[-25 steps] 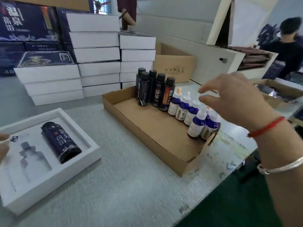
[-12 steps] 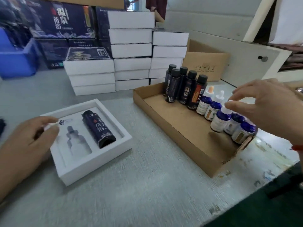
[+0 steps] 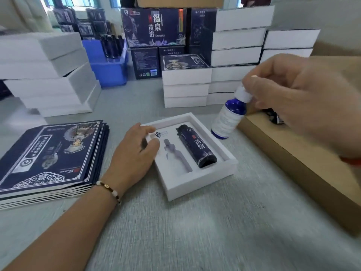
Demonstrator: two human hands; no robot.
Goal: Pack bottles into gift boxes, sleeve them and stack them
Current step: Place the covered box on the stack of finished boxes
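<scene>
Pinching dropper bottle (image 3: 228, 118) — right hand (image 3: 304, 100) beside gift box (image 3: 197, 184).

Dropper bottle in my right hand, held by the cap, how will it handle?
The dropper bottle looks small, probably light. Hanging tilted from its cap in the right hand, it may swing. Round body, likely rolls if laid down.

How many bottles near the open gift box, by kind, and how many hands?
Blue glass dropper bottle with white cap, pinched by the right hand: 1
Dark cylindrical bottle lying in the white gift box: 1
Hands, counting the left hand resting on the box: 2
Total: 4
</scene>
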